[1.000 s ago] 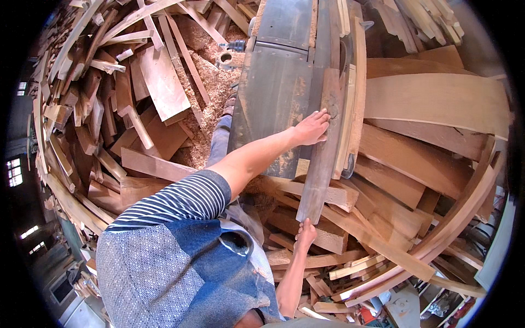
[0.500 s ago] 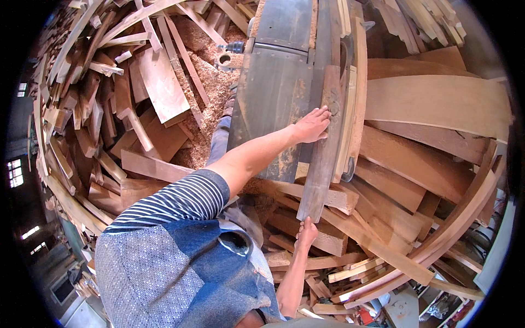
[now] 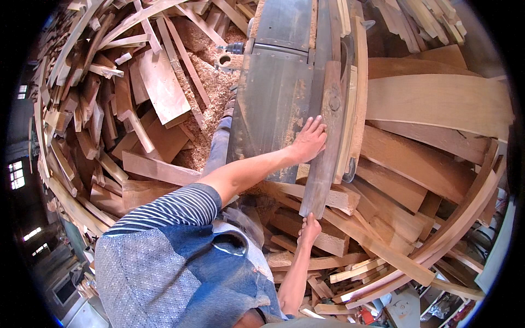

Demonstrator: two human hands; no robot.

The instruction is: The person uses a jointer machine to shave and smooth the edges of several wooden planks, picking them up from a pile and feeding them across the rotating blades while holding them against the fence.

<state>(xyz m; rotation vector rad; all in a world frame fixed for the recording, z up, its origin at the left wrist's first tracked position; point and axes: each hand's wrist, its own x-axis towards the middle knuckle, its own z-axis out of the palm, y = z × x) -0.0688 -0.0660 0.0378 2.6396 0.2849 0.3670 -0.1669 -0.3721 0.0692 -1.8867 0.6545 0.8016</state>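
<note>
A long brown wooden board (image 3: pixel 331 101) with a dark knot lies along the right side of a grey metal jointer bed (image 3: pixel 268 109), beside the fence. Its near end sticks out past the end of the bed. My left hand (image 3: pixel 309 141) rests against the board's left edge below the knot, fingers stretched out and thumb side partly hidden. My right hand (image 3: pixel 310 229) is closed on the board's near end, its fingers curled under the wood. Across the bed, farther off, runs the dark slot of the cutter (image 3: pixel 281 49).
Stacked planks (image 3: pixel 415 158) fill the right side, close to the fence. Heaped offcuts (image 3: pixel 98 109) and wood shavings (image 3: pixel 202 82) lie on the left. Several thick timbers (image 3: pixel 309 229) are under and around the board's near end. A drill chuck (image 3: pixel 235 48) juts from the machine's left side.
My left hand has slid back along the board toward me, away from the knot. The board has shifted very slightly forward, with my right hand still on its near end.
</note>
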